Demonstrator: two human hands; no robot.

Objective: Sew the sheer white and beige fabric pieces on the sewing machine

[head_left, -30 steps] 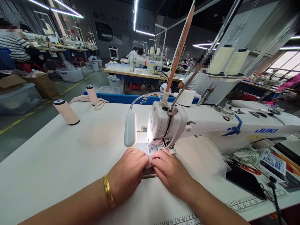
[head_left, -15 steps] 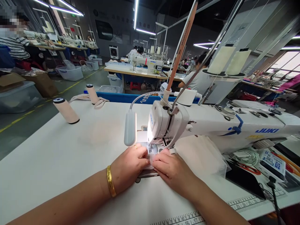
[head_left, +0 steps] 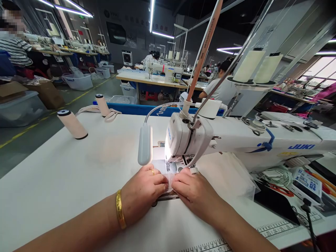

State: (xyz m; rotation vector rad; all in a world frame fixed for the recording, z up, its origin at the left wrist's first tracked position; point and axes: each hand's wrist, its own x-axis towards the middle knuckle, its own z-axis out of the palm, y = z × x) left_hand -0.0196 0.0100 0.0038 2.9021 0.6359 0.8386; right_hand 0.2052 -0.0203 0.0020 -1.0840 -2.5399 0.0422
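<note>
in the head view, the left hand (head_left: 144, 191) is laid knuckles-up on the white table (head_left: 65, 175), its fingers curled and pressed down on a small white piece of fabric (head_left: 169, 181) just in front of the needle area of the white sewing machine (head_left: 236, 140). a ring is seen on 1 finger and a gold bangle (head_left: 120, 214) on the wrist. the right hand (head_left: 194, 192) is set just beside it, fingertips bent and pinching the same fabric, so that the 2 hands meet over it; most of the piece is hidden under the fingers. whether the needle is down cannot be told. a grey lamp head (head_left: 145, 144) on a flexible neck hangs just left of the machine head, and the bed below is lit. a white cloth (head_left: 228, 175) is heaped under the machine arm to the right of the hands. 2 pale thread cones (head_left: 72, 124) are stood on the far left of the table, well apart from the hands, and 2 larger cones (head_left: 258, 66) are held on the stand behind the machine. a printed ruler (head_left: 204, 246) runs along the near table edge. another person in a white top (head_left: 223, 91) is seated at a table beyond.
</note>
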